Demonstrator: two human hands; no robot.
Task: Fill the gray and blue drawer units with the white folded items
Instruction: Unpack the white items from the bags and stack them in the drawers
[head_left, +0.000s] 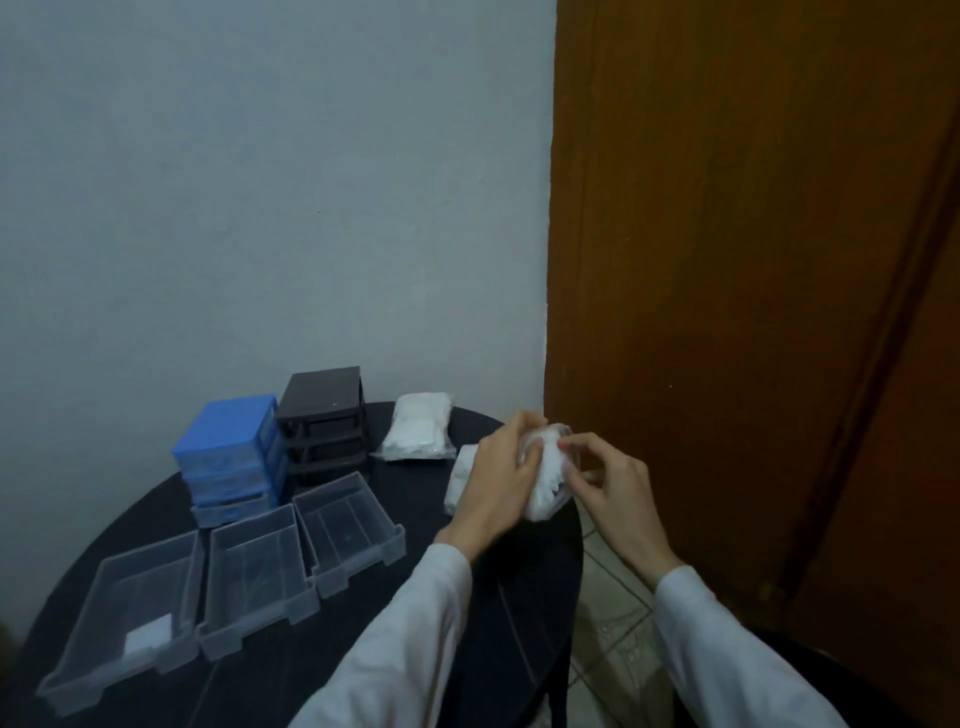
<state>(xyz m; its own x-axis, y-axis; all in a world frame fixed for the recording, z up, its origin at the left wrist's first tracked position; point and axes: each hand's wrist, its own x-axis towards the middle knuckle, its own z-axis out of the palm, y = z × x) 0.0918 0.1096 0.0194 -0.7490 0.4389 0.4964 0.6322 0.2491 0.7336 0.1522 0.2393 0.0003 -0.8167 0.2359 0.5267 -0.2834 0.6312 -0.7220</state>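
Observation:
Above the right edge of the round black table (291, 670), my left hand (501, 475) grips a clear bag of white folded items (548, 480). My right hand (605, 483) pinches the bag's top from the right. The blue drawer unit (231, 447) stands at the back left, its lowest clear drawer pulled partly out. The dark gray drawer unit (324, 423) beside it shows empty slots. Three clear drawers lie in a row in front: the left one (78, 665) holds one white folded item (148, 636), the middle (254, 577) and right (348, 530) ones hold nothing.
A second bag of white items (418, 426) lies at the table's back, and another white bundle (460, 475) sits partly behind my left hand. A pale wall rises behind. A brown wooden door (753, 260) and tiled floor (618, 618) are on the right.

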